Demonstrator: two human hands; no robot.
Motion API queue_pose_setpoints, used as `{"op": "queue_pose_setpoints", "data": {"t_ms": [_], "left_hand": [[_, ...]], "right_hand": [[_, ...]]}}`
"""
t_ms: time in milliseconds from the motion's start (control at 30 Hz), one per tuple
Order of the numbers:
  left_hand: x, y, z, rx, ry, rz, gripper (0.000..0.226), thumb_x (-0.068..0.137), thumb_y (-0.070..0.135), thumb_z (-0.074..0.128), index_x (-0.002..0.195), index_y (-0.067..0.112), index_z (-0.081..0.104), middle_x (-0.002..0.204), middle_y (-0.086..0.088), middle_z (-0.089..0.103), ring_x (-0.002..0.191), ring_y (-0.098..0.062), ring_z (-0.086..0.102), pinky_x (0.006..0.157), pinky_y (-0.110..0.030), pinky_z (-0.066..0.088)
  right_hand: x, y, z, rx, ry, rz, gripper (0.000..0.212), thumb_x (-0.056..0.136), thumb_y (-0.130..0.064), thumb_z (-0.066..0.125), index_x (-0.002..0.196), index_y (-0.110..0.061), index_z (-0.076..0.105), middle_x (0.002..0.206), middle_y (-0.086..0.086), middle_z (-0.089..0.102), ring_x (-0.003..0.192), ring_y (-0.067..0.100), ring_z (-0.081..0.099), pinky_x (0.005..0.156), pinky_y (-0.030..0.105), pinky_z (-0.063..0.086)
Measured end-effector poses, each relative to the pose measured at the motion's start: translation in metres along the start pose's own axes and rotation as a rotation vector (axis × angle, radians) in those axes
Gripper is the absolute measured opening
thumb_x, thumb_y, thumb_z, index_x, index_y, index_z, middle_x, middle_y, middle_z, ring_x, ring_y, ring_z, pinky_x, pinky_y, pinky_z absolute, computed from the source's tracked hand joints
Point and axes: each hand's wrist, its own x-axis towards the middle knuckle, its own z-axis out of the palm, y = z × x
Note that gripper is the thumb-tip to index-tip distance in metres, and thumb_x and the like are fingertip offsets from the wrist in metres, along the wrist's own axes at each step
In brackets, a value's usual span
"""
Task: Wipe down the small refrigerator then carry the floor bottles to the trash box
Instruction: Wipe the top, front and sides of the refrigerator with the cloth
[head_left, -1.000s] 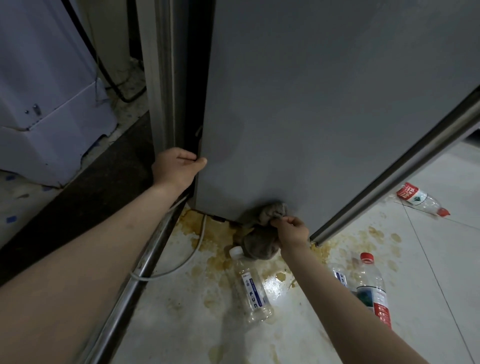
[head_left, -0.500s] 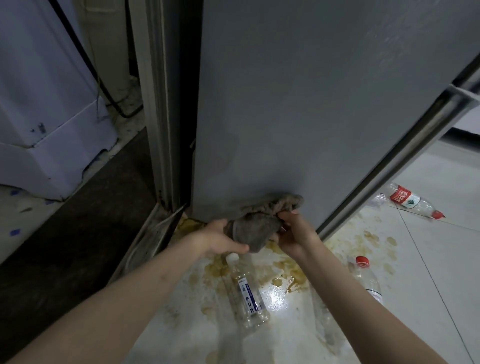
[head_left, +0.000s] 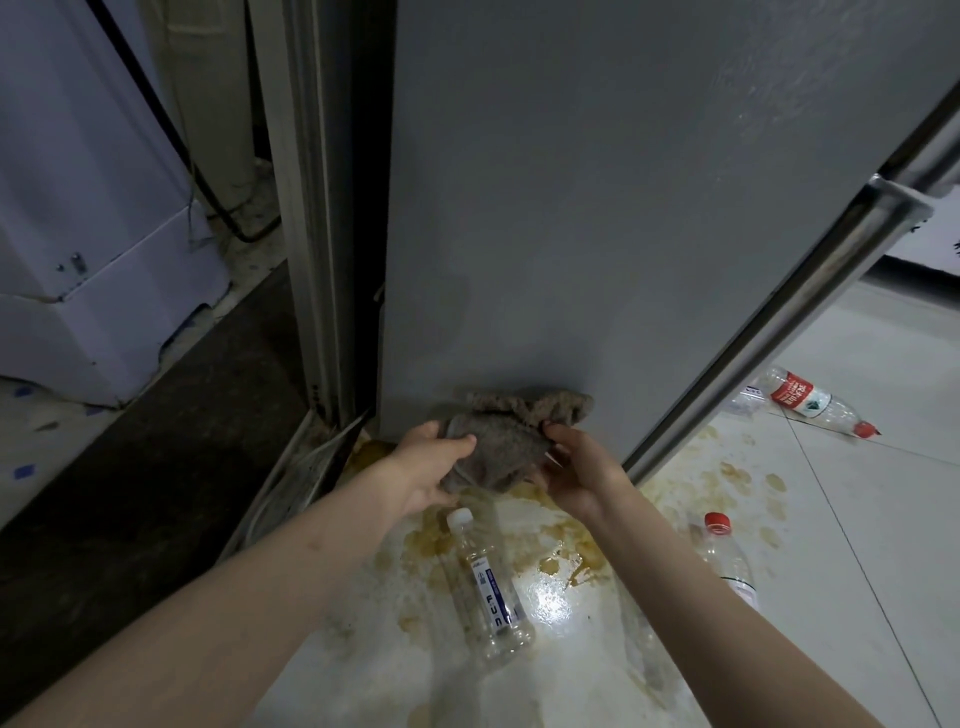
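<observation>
Stained white floor tiles (head_left: 597, 670) fill the lower frame; your left hand (head_left: 427, 467) and right hand (head_left: 577, 470) both grip a grey rag (head_left: 506, 441) low against the grey refrigerator (head_left: 597, 208) at centre. Clear bottles lie below (head_left: 488, 587), lower right (head_left: 727, 561) and far right (head_left: 815, 408)

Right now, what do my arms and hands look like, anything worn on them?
Both arms are bare up to the frame edge: no sleeves in view. The left hand and right hand wear no gloves, and no watch, ring or bracelet shows on either wrist.
</observation>
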Motion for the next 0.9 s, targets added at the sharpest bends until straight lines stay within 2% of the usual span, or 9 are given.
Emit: {"op": "queue_pose_setpoints", "data": {"t_ms": [133,267,367,433,500,633,767,833,900], "left_hand": [[0.001,0.013,-0.005,-0.034,0.062,0.062,0.027,0.094,0.013,0.054,0.119,0.020,0.049,0.125,-0.010,0.055,0.118,-0.033,0.051,0.098,-0.055,0.038],[0.000,0.020,-0.005,-0.051,0.064,0.106,0.024,0.094,0.012,0.053,0.115,0.022,0.049,0.113,-0.008,0.056,0.105,-0.026,0.053,0.091,-0.049,0.043],[-0.001,0.020,-0.004,-0.073,0.092,0.131,0.024,0.093,0.008,0.054,0.113,0.021,0.051,0.110,-0.007,0.057,0.102,-0.026,0.056,0.087,-0.045,0.046],[0.001,0.019,-0.007,-0.096,0.130,0.154,0.021,0.092,0.005,0.055,0.109,0.018,0.053,0.108,-0.008,0.058,0.098,-0.025,0.057,0.085,-0.042,0.049],[0.004,0.017,-0.012,-0.067,0.197,0.175,0.013,0.091,0.005,0.057,0.099,0.015,0.056,0.106,-0.010,0.060,0.097,-0.026,0.059,0.084,-0.040,0.051],[0.006,0.015,-0.017,-0.007,0.265,0.197,0.015,0.087,0.007,0.063,0.081,0.019,0.058,0.104,-0.013,0.063,0.101,-0.031,0.061,0.089,-0.047,0.052],[0.006,0.022,-0.009,-0.009,0.249,0.215,0.017,0.087,0.006,0.064,0.081,0.022,0.058,0.101,-0.012,0.063,0.100,-0.031,0.061,0.090,-0.047,0.052],[0.006,0.024,-0.005,-0.006,0.237,0.222,0.018,0.085,0.004,0.064,0.082,0.021,0.059,0.101,-0.012,0.063,0.100,-0.031,0.061,0.092,-0.048,0.051],[0.005,0.025,0.000,0.004,0.226,0.218,0.020,0.084,0.000,0.065,0.082,0.019,0.061,0.102,-0.013,0.064,0.100,-0.031,0.061,0.091,-0.047,0.051]], "right_hand": [[0.002,-0.001,-0.010,-0.115,-0.050,0.012,0.017,0.092,0.001,0.044,0.085,-0.014,0.047,0.088,0.008,0.058,0.080,0.024,0.059,0.053,0.031,0.052],[0.004,0.000,-0.016,-0.268,-0.019,-0.025,0.029,0.088,0.008,0.050,0.102,-0.017,0.051,0.090,0.005,0.061,0.088,0.024,0.059,0.073,0.039,0.047],[0.006,0.000,-0.023,-0.465,0.175,-0.092,0.038,0.083,-0.001,0.065,0.116,-0.015,0.052,0.094,0.006,0.064,0.099,0.026,0.059,0.084,0.045,0.048],[0.008,-0.001,-0.028,-0.549,0.360,-0.165,0.048,0.077,-0.011,0.074,0.120,-0.015,0.051,0.108,0.011,0.062,0.103,0.029,0.057,0.080,0.043,0.050],[0.009,-0.002,-0.032,-0.560,0.488,-0.223,0.065,0.074,-0.020,0.078,0.128,-0.011,0.043,0.125,0.015,0.054,0.112,0.033,0.054,0.088,0.045,0.048],[0.006,-0.002,-0.042,-0.556,0.644,-0.321,0.082,0.074,-0.023,0.079,0.133,-0.001,0.027,0.135,0.021,0.043,0.121,0.038,0.046,0.100,0.042,0.042],[0.005,-0.013,-0.054,-0.524,0.778,-0.354,0.100,0.074,-0.028,0.078,0.145,-0.011,0.011,0.145,0.022,0.028,0.126,0.043,0.039,0.103,0.050,0.039],[0.007,-0.019,-0.060,-0.575,0.773,-0.468,0.096,0.076,-0.023,0.077,0.146,-0.013,0.013,0.145,0.019,0.030,0.130,0.040,0.037,0.106,0.049,0.037],[0.008,-0.024,-0.066,-0.632,0.768,-0.582,0.076,0.078,-0.018,0.072,0.140,-0.009,0.028,0.137,0.016,0.044,0.125,0.036,0.045,0.104,0.046,0.039]]}}
